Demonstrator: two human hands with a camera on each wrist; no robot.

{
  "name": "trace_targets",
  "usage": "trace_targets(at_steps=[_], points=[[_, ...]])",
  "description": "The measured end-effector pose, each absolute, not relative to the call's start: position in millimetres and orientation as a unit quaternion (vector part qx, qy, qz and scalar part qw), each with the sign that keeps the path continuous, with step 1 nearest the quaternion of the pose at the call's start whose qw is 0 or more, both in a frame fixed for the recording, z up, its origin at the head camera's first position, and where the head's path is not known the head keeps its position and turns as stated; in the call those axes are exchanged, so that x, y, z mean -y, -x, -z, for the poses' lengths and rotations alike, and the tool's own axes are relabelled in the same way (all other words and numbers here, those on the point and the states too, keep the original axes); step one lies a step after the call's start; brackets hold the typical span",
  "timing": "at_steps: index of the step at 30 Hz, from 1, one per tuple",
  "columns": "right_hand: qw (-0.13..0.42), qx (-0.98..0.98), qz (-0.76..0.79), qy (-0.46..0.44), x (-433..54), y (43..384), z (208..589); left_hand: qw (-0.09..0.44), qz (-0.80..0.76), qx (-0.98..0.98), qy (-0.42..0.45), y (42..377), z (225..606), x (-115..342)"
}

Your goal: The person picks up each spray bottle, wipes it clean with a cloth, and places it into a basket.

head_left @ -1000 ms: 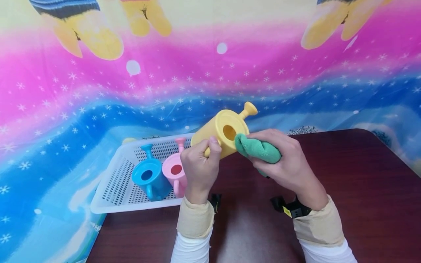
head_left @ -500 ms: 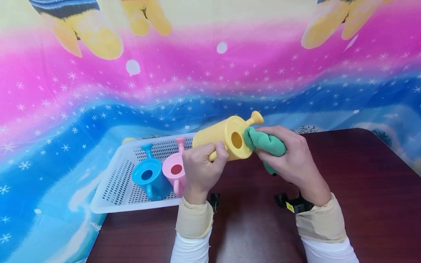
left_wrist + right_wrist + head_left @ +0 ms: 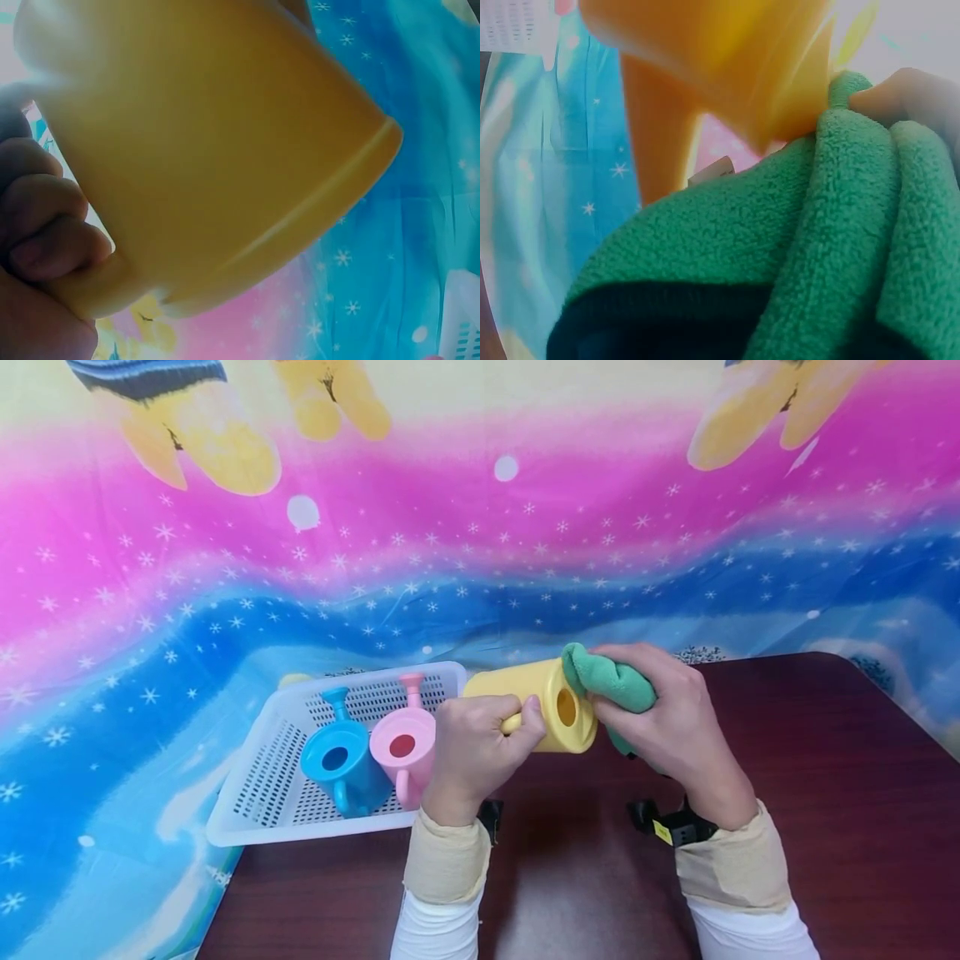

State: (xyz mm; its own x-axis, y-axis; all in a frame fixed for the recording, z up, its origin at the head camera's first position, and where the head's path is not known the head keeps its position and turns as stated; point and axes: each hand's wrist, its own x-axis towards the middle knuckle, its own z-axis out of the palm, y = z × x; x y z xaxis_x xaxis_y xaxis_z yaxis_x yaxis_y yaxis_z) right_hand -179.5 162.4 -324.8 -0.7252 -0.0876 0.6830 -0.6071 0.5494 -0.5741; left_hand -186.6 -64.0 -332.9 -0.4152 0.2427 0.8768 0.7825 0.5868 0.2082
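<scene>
A yellow toy watering can (image 3: 517, 681) is held up over the table, tipped on its side with its round opening toward the right. My left hand (image 3: 476, 752) grips its handle; in the left wrist view the fingers (image 3: 49, 202) curl round the handle beside the can's body (image 3: 202, 150). My right hand (image 3: 667, 718) holds a bunched green cloth (image 3: 611, 681) against the can's top rim. In the right wrist view the folded cloth (image 3: 780, 217) lies right at the can's edge. The spout is hidden in the head view.
A white perforated plastic basket (image 3: 255, 793) stands at the left of the dark wooden table (image 3: 840, 793). Inside it a blue watering can (image 3: 360, 781) and a pink watering can (image 3: 405, 727) stand side by side. A printed snowflake backdrop (image 3: 420, 543) hangs behind.
The yellow watering can has moved right and down and turned, so its opening faces further right and its spout has gone from sight. The cloth has shifted right along with the right hand.
</scene>
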Motion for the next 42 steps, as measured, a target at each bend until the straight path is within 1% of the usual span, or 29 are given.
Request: trace_targets(at_steps=[9, 15, 20, 25, 28, 33, 37, 42], points=[[0.3, 0.824, -0.405, -0.259, -159.6, 175.0, 322.1, 0.42, 0.283, 0.798, 0.327, 188.6, 334.2, 64.7], [0.29, 0.812, -0.401, -0.312, -157.1, 169.5, 318.8, 0.42, 0.275, 0.803, 0.321, 189.3, 333.3, 65.4], [0.266, 0.813, -0.382, -0.348, -156.3, 165.9, 316.2, 0.431, 0.282, 0.804, 0.297, 189.2, 332.7, 68.5], [0.232, 0.826, -0.368, -0.359, -158.5, 162.5, 314.1, 0.439, 0.304, 0.799, 0.277, 188.7, 332.8, 71.7], [0.225, 0.828, -0.368, -0.359, -160.7, 161.5, 313.4, 0.449, 0.328, 0.784, 0.275, 188.2, 332.7, 73.7], [0.249, 0.817, -0.373, -0.364, -162.7, 162.1, 312.3, 0.473, 0.356, 0.748, 0.3, 187.3, 331.8, 76.4], [0.278, 0.801, -0.388, -0.362, -162.9, 161.6, 311.0, 0.479, 0.364, 0.73, 0.325, 186.9, 330.8, 77.2], [0.32, 0.792, -0.402, -0.33, -172.8, 159.1, 308.8, 0.482, 0.409, 0.704, 0.324, 186.8, 332.0, 80.4]])
